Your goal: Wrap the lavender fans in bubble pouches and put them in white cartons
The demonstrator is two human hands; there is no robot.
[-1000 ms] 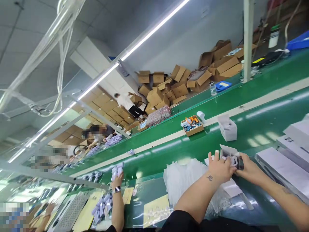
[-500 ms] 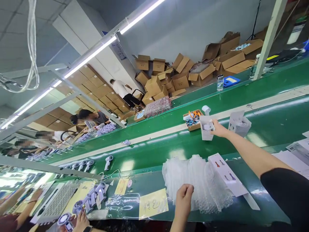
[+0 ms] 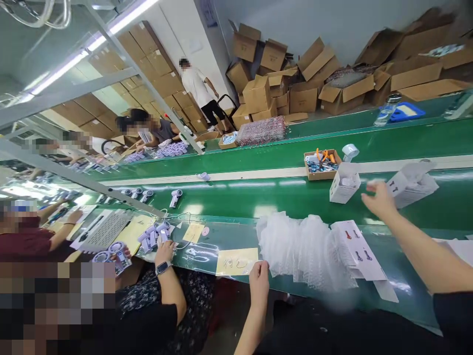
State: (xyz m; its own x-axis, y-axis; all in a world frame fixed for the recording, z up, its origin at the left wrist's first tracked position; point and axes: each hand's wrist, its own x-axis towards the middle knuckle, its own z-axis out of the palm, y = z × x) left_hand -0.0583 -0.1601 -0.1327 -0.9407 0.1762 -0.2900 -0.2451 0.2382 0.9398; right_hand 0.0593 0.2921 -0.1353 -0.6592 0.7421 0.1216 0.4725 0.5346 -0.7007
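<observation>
My R hand [image 3: 380, 201] over the green belt [image 3: 288, 197], btwn the filled white box [image 3: 344, 186] and the box cluster [image 3: 413, 186]; fingers spread, open, nothing gripped. Contact w/ either: can't tell. Filled white box: on belt, flaps up, pale contents inside, nr the open carton [image 3: 320, 168] of orange-handled tools. Box cluster: small dark device prints on its L face.

My L hand [image 3: 259, 282] at the front edge of the bench [image 3: 207, 241], btwn the yellow sheet [image 3: 235, 262] and the clear bags [image 3: 301, 246]; fingers curled closed, thumb against index. Any thin item pinched: can't tell.

Labels: yellow sheet handwritten, appx. "待包"; small yellow note [image 3: 193, 232] w/ illegible marks; printed cartons [image 3: 357, 245], just R of clear bags, w/ four device pics, one red. Print on brown boxes [image 3: 256, 94] too small to read.

Far L: co-worker's hand [image 3: 164, 251], w/ watch, at lilac devices [image 3: 151, 237].
</observation>
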